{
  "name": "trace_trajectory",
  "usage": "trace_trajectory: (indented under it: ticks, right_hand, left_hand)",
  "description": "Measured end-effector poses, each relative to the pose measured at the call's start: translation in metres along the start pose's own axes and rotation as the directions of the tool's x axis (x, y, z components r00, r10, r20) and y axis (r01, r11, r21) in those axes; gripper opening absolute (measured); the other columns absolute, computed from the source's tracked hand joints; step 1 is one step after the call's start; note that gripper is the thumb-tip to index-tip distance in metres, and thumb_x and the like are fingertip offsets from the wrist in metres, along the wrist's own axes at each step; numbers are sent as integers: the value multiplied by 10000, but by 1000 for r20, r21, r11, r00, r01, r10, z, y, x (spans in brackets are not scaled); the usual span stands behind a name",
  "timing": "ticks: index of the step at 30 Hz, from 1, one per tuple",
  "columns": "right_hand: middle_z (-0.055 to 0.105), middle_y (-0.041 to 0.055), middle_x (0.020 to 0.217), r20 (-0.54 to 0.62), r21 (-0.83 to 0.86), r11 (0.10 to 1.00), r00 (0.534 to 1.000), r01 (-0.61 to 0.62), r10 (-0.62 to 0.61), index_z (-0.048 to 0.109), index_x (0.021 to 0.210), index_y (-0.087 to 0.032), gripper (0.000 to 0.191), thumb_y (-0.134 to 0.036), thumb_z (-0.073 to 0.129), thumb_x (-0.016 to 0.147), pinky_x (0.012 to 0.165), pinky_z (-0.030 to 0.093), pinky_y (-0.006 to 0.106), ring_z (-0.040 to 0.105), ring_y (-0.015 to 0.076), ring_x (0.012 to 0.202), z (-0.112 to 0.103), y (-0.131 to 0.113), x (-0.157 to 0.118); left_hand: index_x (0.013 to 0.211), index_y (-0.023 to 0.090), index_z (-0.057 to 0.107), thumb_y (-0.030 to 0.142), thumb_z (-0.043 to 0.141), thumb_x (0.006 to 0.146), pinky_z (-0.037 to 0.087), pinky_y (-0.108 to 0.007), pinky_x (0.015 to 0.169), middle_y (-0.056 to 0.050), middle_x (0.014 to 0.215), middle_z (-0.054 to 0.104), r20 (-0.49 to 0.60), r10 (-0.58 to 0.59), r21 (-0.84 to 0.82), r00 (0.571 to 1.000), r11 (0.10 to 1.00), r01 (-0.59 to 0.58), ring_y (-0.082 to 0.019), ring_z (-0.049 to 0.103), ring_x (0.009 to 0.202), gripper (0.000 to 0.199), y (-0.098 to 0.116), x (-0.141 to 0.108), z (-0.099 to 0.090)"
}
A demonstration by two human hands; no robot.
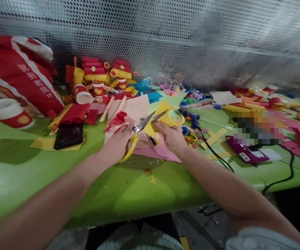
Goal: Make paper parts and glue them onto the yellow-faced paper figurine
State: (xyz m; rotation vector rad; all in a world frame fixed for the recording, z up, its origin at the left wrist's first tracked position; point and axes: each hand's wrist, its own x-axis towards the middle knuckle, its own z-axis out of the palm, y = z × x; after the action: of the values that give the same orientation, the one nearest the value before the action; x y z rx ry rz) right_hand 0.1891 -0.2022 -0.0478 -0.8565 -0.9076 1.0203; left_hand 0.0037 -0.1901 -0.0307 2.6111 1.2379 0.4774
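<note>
My left hand (120, 140) is closed round the yellow handle of a pair of scissors (131, 147). The blades are spread apart and point right, with a piece of yellow paper (166, 113) between and beside them. That paper is pinched along its lower edge by my right hand (172, 135), the thumb on top; the fingers beneath are mostly hidden. Under both hands lie pale pink paper sheets (136, 107) and a darker pink sheet (160, 152). Red paper scraps (117, 119) rest just behind my left hand.
A black phone (68, 135) and paper cups (11, 113) are on the left of the green table (100, 198). Paper figures (96, 76) stand at the back. To the right lie a blue glue gun (193, 118) with its cord and a purple power strip (246, 152).
</note>
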Motion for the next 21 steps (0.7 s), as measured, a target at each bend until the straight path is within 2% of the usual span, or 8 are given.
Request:
trace_trajectory:
  ticks: [5, 10, 16, 21]
  right_hand:
    - [691, -28, 685, 25, 12, 1000, 1000, 14, -14, 686, 755, -261, 243, -343, 769, 542, 768, 543, 367, 658, 189, 768, 0, -1, 0]
    - [683, -29, 659, 30, -7, 999, 999, 37, -37, 691, 778, -261, 257, -339, 761, 544, 759, 543, 372, 655, 192, 747, 0, -1, 1]
    - [678, -28, 658, 19, -5, 1000, 1000, 25, -25, 688, 816, -262, 310, -338, 768, 526, 740, 539, 373, 653, 193, 732, 0, -1, 1]
    - [683, -32, 654, 7, 0, 1000, 1000, 22, -22, 688, 818, -267, 321, -336, 772, 516, 716, 543, 359, 652, 187, 714, 1, -2, 1]
  left_hand:
    - [1389, 64, 308, 82, 338, 784, 453, -453, 912, -201, 1179, 568, 32, -16, 89, 999, 996, 13, -278, 561, 1063, 606, 1, 0, -4]
    - [1394, 164, 331, 101, 336, 795, 476, -373, 849, -132, 1084, 605, 1, -11, 121, 1000, 993, 11, -255, 598, 966, 603, 2, -1, -6]
    - [1394, 116, 337, 107, 334, 790, 463, -403, 852, -145, 1050, 605, 21, -31, 79, 999, 996, 30, -285, 591, 961, 604, 1, -1, -7]
    - [1380, 147, 375, 102, 351, 777, 465, -387, 845, -142, 1088, 602, 8, -23, 56, 1000, 998, 22, -283, 596, 984, 605, 0, 0, -7]
